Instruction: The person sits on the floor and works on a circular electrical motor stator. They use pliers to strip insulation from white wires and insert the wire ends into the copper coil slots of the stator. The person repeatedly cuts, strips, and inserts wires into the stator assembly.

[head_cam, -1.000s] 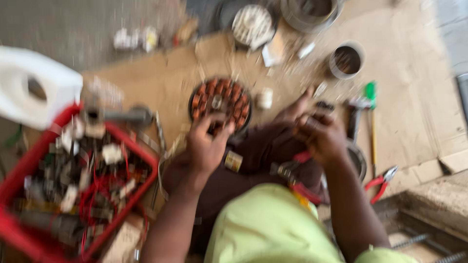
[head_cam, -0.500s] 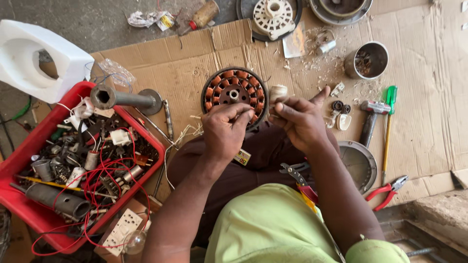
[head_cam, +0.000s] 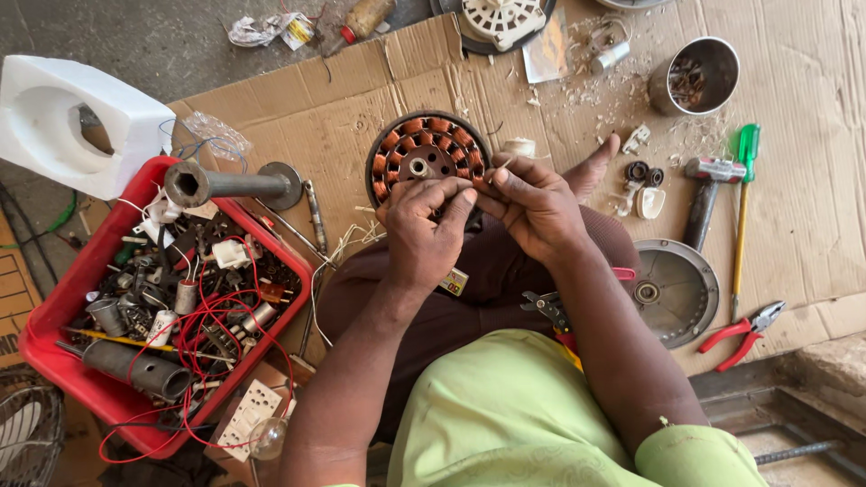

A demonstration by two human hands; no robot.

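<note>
L hand (head_cam: 422, 236) braces the copper-wound stator (head_cam: 426, 155) just beyond its fingers, w/ R hand (head_cam: 534, 206) fingers pinched together on a thin wire end beside the coils, so prob best to keep stator steady & pull gently w/o kinking.

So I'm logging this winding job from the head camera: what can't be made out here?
- Near rim of the copper-wound stator: covered by the left hand.
- What the right hand pinches: too small.
- White fan part: cut by the top edge.
- Metal cup contents: too small, shadowed.
</note>
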